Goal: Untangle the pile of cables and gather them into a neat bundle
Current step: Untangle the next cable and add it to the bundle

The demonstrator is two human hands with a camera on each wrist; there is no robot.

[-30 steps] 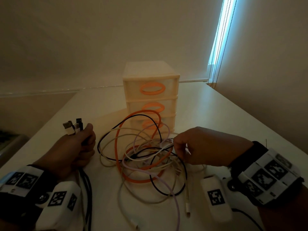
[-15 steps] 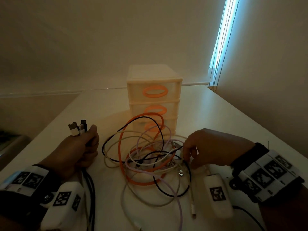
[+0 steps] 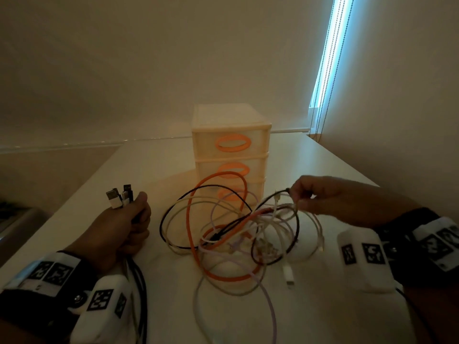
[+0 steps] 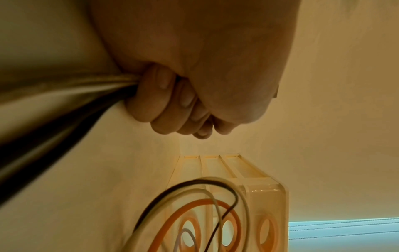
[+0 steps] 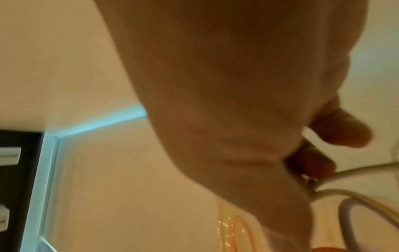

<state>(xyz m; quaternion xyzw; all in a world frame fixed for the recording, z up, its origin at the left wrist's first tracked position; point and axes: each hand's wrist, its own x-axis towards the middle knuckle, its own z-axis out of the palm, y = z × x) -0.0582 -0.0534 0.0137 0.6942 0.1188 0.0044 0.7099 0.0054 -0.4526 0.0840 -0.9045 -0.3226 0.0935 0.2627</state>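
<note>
Teasing a black cable free, my right hand pinches its end; left hand clenches gathered plugs; next, gentle pulling.

Head view: high, looking forward and down at the drawer unit mid-table. Left wrist view: low, close, rolled sideways, facing the drawer unit. Right wrist view: close, blurred; unit's edge shared.

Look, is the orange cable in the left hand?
No, the orange cable lies looped in the pile, while the left hand grips other plugs.
</note>
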